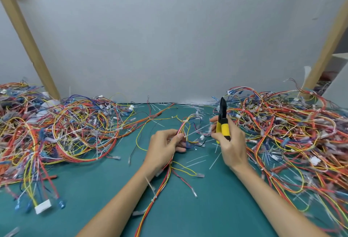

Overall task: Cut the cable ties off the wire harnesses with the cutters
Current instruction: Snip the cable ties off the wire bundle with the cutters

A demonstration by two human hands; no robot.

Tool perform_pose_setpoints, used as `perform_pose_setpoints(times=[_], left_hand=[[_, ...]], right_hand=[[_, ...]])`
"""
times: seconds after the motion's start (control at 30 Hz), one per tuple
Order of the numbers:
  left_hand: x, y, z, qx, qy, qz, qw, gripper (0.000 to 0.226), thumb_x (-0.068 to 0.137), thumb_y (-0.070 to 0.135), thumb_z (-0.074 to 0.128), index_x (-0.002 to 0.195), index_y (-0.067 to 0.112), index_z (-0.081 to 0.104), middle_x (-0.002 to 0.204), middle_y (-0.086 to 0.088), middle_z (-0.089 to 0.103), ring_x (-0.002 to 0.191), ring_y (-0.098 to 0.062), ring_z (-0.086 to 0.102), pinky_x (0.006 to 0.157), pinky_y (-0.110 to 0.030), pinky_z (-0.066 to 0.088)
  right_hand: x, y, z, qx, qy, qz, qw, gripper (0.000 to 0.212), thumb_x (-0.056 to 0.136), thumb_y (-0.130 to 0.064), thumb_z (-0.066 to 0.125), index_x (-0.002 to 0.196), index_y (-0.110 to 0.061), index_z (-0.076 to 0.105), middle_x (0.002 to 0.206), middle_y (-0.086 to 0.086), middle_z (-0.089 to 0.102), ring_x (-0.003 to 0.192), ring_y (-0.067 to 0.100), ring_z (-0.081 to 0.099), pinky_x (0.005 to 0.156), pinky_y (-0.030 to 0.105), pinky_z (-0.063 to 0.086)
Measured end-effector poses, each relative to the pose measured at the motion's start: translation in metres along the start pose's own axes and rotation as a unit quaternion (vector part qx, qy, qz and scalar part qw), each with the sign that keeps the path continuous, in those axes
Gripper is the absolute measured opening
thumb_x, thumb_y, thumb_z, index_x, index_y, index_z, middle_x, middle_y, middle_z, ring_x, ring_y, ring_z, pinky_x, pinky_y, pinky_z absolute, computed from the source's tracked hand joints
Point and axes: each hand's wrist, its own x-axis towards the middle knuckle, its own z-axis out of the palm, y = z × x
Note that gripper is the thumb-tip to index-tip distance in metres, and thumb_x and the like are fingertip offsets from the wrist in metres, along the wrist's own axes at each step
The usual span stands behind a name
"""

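Note:
My left hand [163, 146] grips a wire harness [165, 176] of red, yellow and white wires that runs from the table's near edge up through my fist and fans out beyond it. A white cable tie [153, 191] wraps the harness below my wrist. My right hand [230, 142] holds the cutters [223, 120] by their yellow handles, with the black jaws pointing up and away, to the right of the harness end. The forefinger and thumb of that hand also pinch a pale clipped piece near the loose wire ends.
A big tangle of harnesses [62, 129] covers the left of the green mat [216, 208], and another heap [293, 133] fills the right. Cut white ties [195, 161] lie scattered between my hands and toward the grey wall. Two wooden posts [28, 39] lean at the sides.

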Motion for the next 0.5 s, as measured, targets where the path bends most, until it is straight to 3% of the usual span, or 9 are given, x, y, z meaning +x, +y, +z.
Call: perform_pose_setpoints(times=[0.17, 0.27, 0.33, 0.4, 0.5], left_hand=[[0.000, -0.003, -0.002, -0.026, 0.003, 0.020, 0.999, 0.024, 0.101, 0.009, 0.046, 0.089, -0.001, 0.065, 0.078, -0.014, 0.072, 0.064, -0.017, 0.071, 0.060, -0.019, 0.055], [0.001, -0.003, -0.002, -0.073, 0.032, 0.020, 0.997, 0.009, 0.099, 0.009, 0.050, 0.097, 0.005, 0.058, 0.077, -0.011, 0.071, 0.063, -0.020, 0.069, 0.061, -0.025, 0.058], [0.001, -0.003, -0.003, -0.109, 0.041, 0.021, 0.993, 0.004, 0.099, 0.009, 0.052, 0.096, 0.008, 0.054, 0.077, -0.011, 0.071, 0.064, -0.018, 0.068, 0.061, -0.025, 0.057], [0.001, -0.003, -0.003, -0.137, 0.046, 0.023, 0.989, 0.005, 0.098, 0.010, 0.053, 0.093, 0.008, 0.053, 0.076, -0.009, 0.071, 0.066, -0.016, 0.069, 0.061, -0.024, 0.057], [0.003, -0.002, -0.007, -0.186, 0.046, 0.016, 0.981, 0.010, 0.096, 0.010, 0.056, 0.094, 0.001, 0.055, 0.071, -0.006, 0.072, 0.068, -0.014, 0.071, 0.061, -0.023, 0.057]], right_hand=[[0.000, 0.003, 0.001, 0.038, 0.002, 0.016, 0.999, 0.018, 0.070, -0.027, 0.058, 0.086, -0.025, 0.065, 0.072, 0.003, 0.067, 0.066, 0.021, 0.066, 0.062, 0.041, 0.054], [-0.001, 0.003, 0.002, 0.049, 0.006, 0.041, 0.998, 0.006, 0.068, -0.017, 0.057, 0.072, -0.020, 0.061, 0.059, 0.010, 0.058, 0.050, 0.026, 0.056, 0.048, 0.040, 0.046], [-0.004, 0.001, 0.004, 0.075, 0.001, 0.062, 0.995, 0.003, 0.069, -0.016, 0.057, 0.067, -0.017, 0.059, 0.054, 0.008, 0.054, 0.046, 0.026, 0.052, 0.045, 0.033, 0.040], [-0.006, -0.002, 0.007, 0.098, -0.015, 0.073, 0.992, 0.004, 0.072, -0.018, 0.058, 0.069, -0.014, 0.059, 0.053, 0.007, 0.055, 0.047, 0.026, 0.052, 0.045, 0.028, 0.039], [-0.011, -0.009, 0.016, 0.174, -0.015, 0.129, 0.976, 0.016, 0.077, -0.023, 0.060, 0.081, -0.008, 0.062, 0.061, 0.009, 0.060, 0.054, 0.025, 0.058, 0.049, 0.031, 0.049]])
